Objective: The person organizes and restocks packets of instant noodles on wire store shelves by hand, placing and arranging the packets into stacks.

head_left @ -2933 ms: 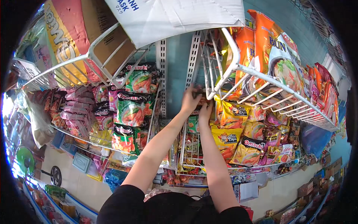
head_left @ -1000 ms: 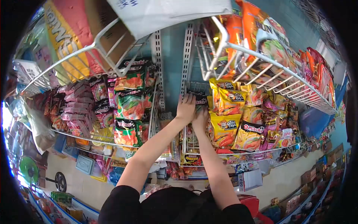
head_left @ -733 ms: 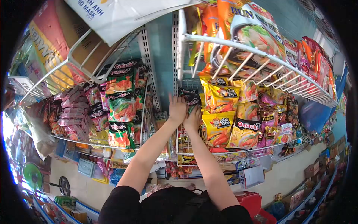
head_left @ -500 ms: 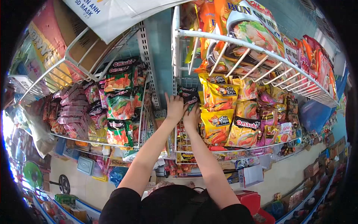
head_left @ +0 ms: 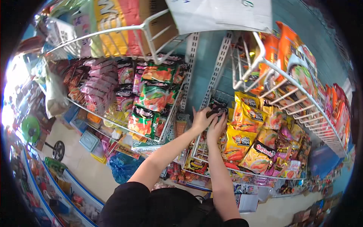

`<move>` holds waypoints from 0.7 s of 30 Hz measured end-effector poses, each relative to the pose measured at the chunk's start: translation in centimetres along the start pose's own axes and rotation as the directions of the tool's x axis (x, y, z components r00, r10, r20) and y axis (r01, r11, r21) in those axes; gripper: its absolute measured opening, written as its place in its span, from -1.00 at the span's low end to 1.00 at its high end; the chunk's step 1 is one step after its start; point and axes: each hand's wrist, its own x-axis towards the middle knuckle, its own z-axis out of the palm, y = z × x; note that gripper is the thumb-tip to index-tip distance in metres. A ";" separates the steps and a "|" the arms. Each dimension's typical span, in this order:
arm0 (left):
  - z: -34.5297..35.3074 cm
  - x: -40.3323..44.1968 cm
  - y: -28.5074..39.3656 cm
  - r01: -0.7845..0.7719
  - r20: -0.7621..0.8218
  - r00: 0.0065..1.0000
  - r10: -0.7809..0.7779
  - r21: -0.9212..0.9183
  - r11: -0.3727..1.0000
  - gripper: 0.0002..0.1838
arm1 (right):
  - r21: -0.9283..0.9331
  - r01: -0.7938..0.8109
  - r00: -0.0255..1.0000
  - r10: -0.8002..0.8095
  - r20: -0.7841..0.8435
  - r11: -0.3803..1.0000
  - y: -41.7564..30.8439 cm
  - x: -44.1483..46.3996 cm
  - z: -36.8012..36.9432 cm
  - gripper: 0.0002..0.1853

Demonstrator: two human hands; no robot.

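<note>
Both hands are deep in the narrow left end of the right-hand wire shelf. My left hand [head_left: 202, 119] has its fingers bent against a dark-topped noodle packet [head_left: 218, 106], beside the shelf's side wire. Close to its right, my right hand [head_left: 216, 128] is closed on the near side of that packet, its fingertips partly hidden. Yellow noodle packets [head_left: 241, 142] stand just right of my right hand. An Omachi packet [head_left: 258, 157] with a dark top leans in front of them.
The upper right wire shelf [head_left: 291, 85] juts out over the packets. On the left, another wire shelf [head_left: 113, 125] holds green and pink noodle packets. A white carton [head_left: 223, 15] overhangs from above. Slotted metal uprights [head_left: 189, 72] run between the shelves.
The camera view has turned, so the shelves appear tilted and shifted to the right. Both hands remain at the dark-topped packet in the shelf's left end.
</note>
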 end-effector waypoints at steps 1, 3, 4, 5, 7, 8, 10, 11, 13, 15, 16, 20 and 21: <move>-0.8 -0.4 1.0 0.060 0.002 0.998 -0.060 -0.068 0.996 -0.64 | 0.003 0.062 0.998 -0.062 -0.011 0.998 -1.0 0.0 -0.4 -0.50; -3.1 -1.1 3.5 0.040 -0.142 0.988 -0.065 -0.172 0.984 -0.70 | 0.017 0.183 0.983 -0.183 -0.005 0.983 -3.0 0.0 -1.3 -0.50; -4.6 -1.4 4.7 0.137 -0.088 0.979 -0.182 -0.368 0.920 -0.72 | 0.048 0.265 0.964 -0.265 -0.015 0.963 -4.5 0.1 -2.0 -0.50; -4.8 -1.5 4.0 0.016 -0.231 0.966 -0.117 -0.399 0.917 -0.74 | 0.082 0.345 0.939 -0.343 -0.030 0.935 -6.2 0.3 -2.6 -0.50; -9.1 -2.2 6.7 -0.010 -0.262 0.955 -0.137 -0.491 0.871 -0.75 | 0.139 0.406 0.912 -0.411 0.003 0.903 -9.0 0.9 -4.3 -0.50; -10.7 -2.7 6.7 0.062 -0.233 0.952 -0.200 -0.493 0.868 -0.76 | 0.207 0.402 0.912 -0.411 0.002 0.892 -10.5 1.2 -5.1 -0.50; -14.5 -3.2 7.5 0.039 -0.274 0.941 -0.198 -0.494 0.869 -0.79 | 0.359 0.302 0.933 -0.351 0.080 0.883 -12.5 1.5 -6.2 -0.49; -16.5 -3.6 7.8 0.066 -0.222 0.951 -0.214 -0.532 0.844 -0.82 | 0.454 -0.007 0.937 -0.153 0.315 0.891 -12.9 1.5 -7.0 -0.47; -19.0 -4.1 6.6 0.092 -0.170 0.958 -0.233 -0.585 0.806 -0.85 | 0.574 -0.270 0.787 -0.166 0.594 0.773 -14.4 1.1 -7.5 -0.48; -21.1 -5.1 5.5 0.098 -0.177 0.956 -0.233 -0.554 0.827 -0.84 | 0.431 -0.492 0.504 -0.157 0.849 0.757 -14.3 0.1 -7.1 -0.57; -21.6 -5.3 4.6 0.066 -0.223 0.947 -0.231 -0.569 0.820 -0.83 | 0.431 -0.546 0.470 -0.163 0.867 0.718 -15.2 -0.8 -6.7 -0.59; -25.5 -6.1 1.7 0.229 -0.148 0.932 -0.330 -0.466 0.855 -0.74 | 0.552 -0.572 0.537 -0.232 0.811 0.607 -17.1 -3.6 -3.5 -0.62; -26.4 -6.2 2.0 0.172 -0.113 0.942 -0.317 -0.647 0.743 -0.69 | 0.576 -0.597 0.582 -0.193 0.790 0.559 -18.1 -4.1 -2.8 -0.63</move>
